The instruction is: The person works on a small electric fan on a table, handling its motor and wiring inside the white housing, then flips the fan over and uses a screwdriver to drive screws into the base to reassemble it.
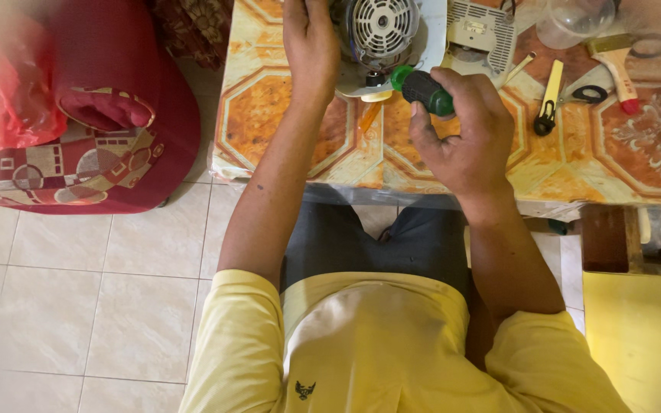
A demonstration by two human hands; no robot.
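Glossy green plastic screwdriver handle [424,91], metal motor [380,29]

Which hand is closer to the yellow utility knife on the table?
Right. The right hand, gripping a green-handled screwdriver, sits just left of the yellow utility knife. The left hand is farther off, beyond the fan motor.

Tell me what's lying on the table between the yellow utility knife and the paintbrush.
Black-handled scissors lie between the yellow utility knife and the paintbrush, per the head view.
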